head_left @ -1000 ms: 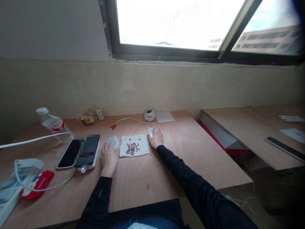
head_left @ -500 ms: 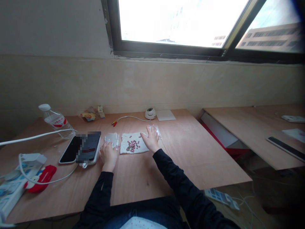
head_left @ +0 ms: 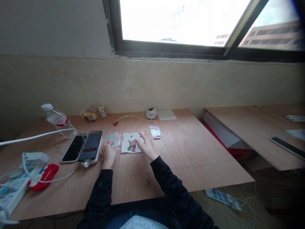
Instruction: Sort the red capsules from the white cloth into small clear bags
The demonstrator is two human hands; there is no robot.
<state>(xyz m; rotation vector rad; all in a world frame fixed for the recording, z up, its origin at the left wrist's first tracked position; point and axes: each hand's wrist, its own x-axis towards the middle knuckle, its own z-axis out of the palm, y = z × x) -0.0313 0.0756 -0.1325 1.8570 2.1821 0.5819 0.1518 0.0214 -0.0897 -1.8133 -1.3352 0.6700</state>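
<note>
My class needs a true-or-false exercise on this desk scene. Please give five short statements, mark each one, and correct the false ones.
1. Small pink pieces lie on the white cloth. True.
2. The left hand rests on the white cloth. False: it is at the clear bag to the left of the cloth.
3. The right hand has its fingers spread. True.
4. The bottle is to the right of the white cloth. False: it is to the left.
5. A white camera sits near the back edge of the table. True.
</note>
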